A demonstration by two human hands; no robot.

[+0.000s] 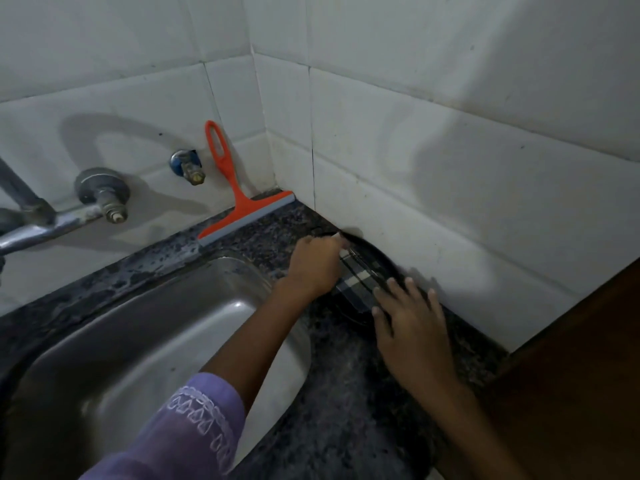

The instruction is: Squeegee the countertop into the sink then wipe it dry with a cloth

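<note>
An orange squeegee [232, 199] with a grey blade leans against the tiled wall behind the steel sink [121, 327], its blade resting on the dark speckled countertop [349, 393]. A dark checked cloth [360, 284] lies on the countertop against the right-hand wall. My left hand [315, 265] grips the cloth's far end with curled fingers. My right hand [412, 323] lies flat on the cloth's near end, fingers straight and spread.
A tap pipe [31, 226] and two wall valves [102, 194] [187, 166] sit behind the sink at the left. White tiled walls [450, 168] meet in a corner at the back. A brown wooden panel [571, 375] borders the countertop on the right.
</note>
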